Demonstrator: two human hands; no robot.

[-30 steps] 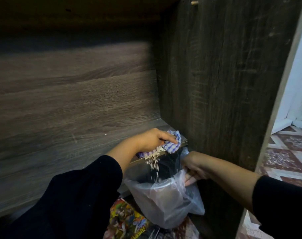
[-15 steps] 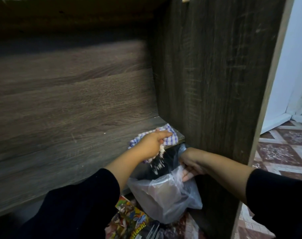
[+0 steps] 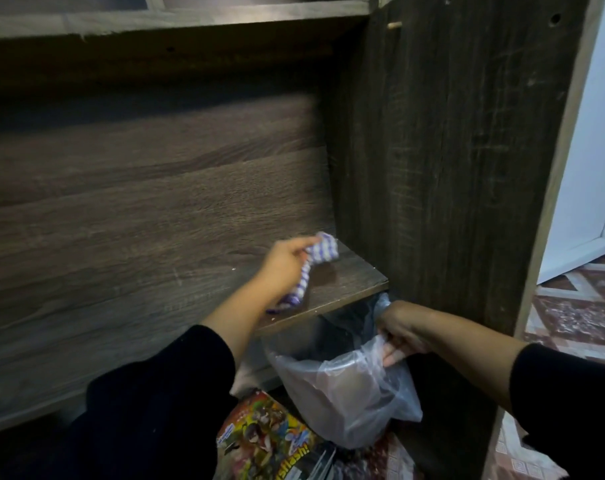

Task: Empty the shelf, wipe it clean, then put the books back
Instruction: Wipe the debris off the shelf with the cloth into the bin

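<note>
A blue-and-white checked cloth (image 3: 309, 268) is gripped by the left hand (image 3: 283, 265) near the right front corner of the dark wood shelf (image 3: 349, 282). A clear plastic bag (image 3: 346, 393) (below the shelf's front edge) is pinched by the right hand (image 3: 398, 332).

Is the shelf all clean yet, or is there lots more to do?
The shelf is emptied. Wiping is in hand: the left hand holds the checked cloth there, and the right hand holds a plastic bag below the edge. Books are not back; a comic lies below.

Patterned tile floor (image 3: 571, 313) — white wall (image 3: 595, 133), perhaps a doorframe.
</note>
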